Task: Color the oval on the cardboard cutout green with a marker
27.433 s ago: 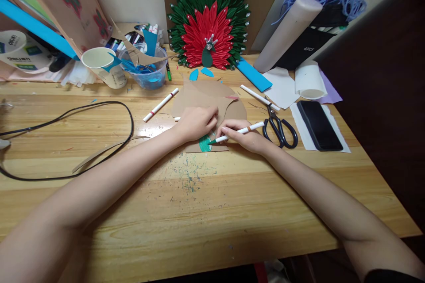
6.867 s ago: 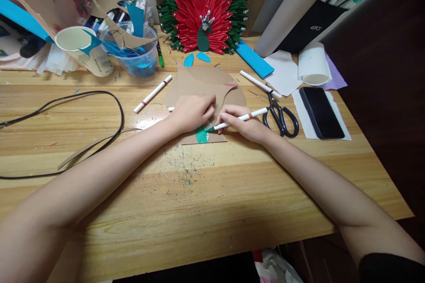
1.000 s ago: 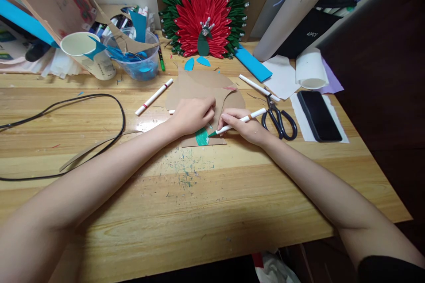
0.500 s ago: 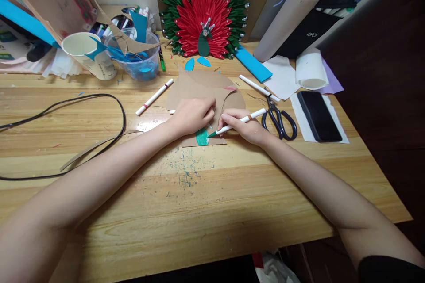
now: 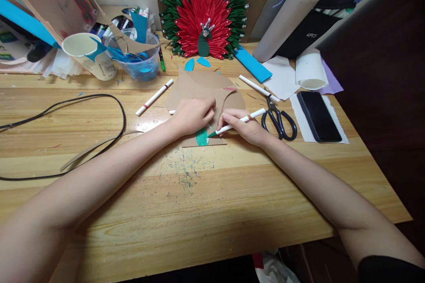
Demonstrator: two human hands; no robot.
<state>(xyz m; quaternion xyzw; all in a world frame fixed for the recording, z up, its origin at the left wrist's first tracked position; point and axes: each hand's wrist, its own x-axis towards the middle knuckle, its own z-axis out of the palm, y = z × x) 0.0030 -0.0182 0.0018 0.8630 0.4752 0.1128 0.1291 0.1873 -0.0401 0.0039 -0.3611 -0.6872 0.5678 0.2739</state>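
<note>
My right hand (image 5: 244,126) is closed round a white marker (image 5: 255,115) with a brown band. The marker's green tip touches or nearly touches the right edge of a green-coloured, leaf-shaped patch (image 5: 202,137) with some pale spots. This patch lies near the front edge of a brown cardboard sheet (image 5: 206,80). Over the patch's upper end rests my left hand (image 5: 194,115), fingers curled in; whatever they pinch or press is hidden beneath. A white cap or marker end (image 5: 171,112) pokes out beside the left wrist.
Black-handled scissors (image 5: 278,120), a phone (image 5: 319,116) and a white marker (image 5: 259,88) lie to the right. Left are a red-banded marker (image 5: 154,97), a black cable (image 5: 124,117), a paper cup (image 5: 89,55) and a plastic tub (image 5: 142,68). A red-green peacock craft (image 5: 204,13) stands behind.
</note>
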